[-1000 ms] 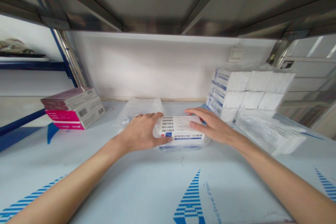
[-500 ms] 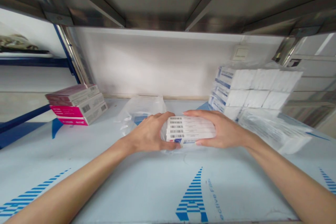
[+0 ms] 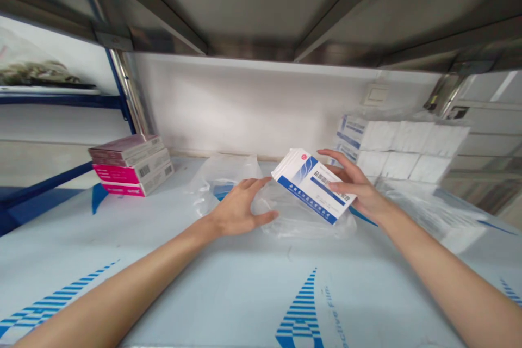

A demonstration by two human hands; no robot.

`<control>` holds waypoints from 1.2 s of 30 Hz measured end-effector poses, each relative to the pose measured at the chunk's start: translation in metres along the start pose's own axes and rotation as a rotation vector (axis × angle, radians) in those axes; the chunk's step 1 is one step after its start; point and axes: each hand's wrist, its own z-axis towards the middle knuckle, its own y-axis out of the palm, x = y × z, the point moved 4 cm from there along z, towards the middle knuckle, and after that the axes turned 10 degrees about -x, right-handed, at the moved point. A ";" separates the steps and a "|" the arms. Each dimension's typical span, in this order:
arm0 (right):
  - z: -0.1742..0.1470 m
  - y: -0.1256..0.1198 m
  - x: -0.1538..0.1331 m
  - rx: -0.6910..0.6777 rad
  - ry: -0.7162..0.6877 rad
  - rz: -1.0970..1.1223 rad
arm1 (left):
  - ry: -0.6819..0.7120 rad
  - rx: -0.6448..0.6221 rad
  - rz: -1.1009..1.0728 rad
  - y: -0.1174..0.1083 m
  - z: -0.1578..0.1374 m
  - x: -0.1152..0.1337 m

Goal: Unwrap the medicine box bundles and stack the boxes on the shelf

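Observation:
My right hand (image 3: 354, 185) grips a stack of white and blue medicine boxes (image 3: 314, 185) by its right end. The stack is tilted, its printed broad face turned toward me. To the left, my left hand (image 3: 242, 206) has its thumb and fingers apart and holds nothing; its fingertips are close to the stack's left corner. Beneath the boxes and the left hand lies a crumpled clear plastic bag (image 3: 285, 220), partly covered by them.
Pink and white boxes (image 3: 132, 171) are stacked at the left. Plastic-wrapped white boxes (image 3: 402, 147) stand at the back right, with more clear wrap (image 3: 432, 206) in front. A metal shelf (image 3: 253, 5) hangs low overhead. Film with blue print covers the surface (image 3: 212, 293).
My left hand has let go of the medicine boxes. My right hand has lifted and turned them, so the broad face shows instead of the barcoded ends.

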 end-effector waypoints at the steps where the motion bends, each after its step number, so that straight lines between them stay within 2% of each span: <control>1: 0.003 0.002 -0.003 0.038 0.014 0.025 | -0.005 0.017 -0.016 0.000 0.000 0.000; 5: 0.030 0.015 -0.028 0.236 0.004 0.027 | -0.093 0.163 -0.194 -0.011 0.002 -0.003; 8: 0.062 0.036 -0.049 0.269 0.053 0.052 | -0.180 0.358 -0.360 -0.029 -0.003 -0.015; 10: 0.085 0.056 -0.057 0.216 0.153 0.119 | -0.210 0.472 -0.382 -0.045 -0.013 -0.028; 13: 0.119 0.097 -0.061 0.033 0.298 0.187 | -0.305 0.589 -0.251 -0.069 -0.041 -0.057; 16: 0.150 0.144 -0.061 -0.102 0.289 0.088 | -0.442 0.645 -0.130 -0.089 -0.079 -0.090; 19: 0.180 0.185 -0.055 -0.053 0.306 -0.185 | -0.529 0.654 -0.061 -0.102 -0.118 -0.118; 21: 0.199 0.210 -0.054 0.004 0.292 -0.452 | -0.589 0.644 -0.010 -0.107 -0.140 -0.133; 23: 0.214 0.234 -0.054 0.019 0.271 -0.675 | -0.655 0.634 0.034 -0.110 -0.156 -0.145; 25: 0.227 0.257 -0.052 0.008 0.258 -0.790 | -0.715 0.617 0.066 -0.111 -0.166 -0.154; 31: 0.246 0.307 -0.026 -0.040 0.281 -0.841 | -0.775 0.496 0.132 -0.106 -0.165 -0.153; 36: 0.252 0.320 0.000 -0.128 0.305 -0.773 | -0.780 0.415 0.160 -0.101 -0.159 -0.144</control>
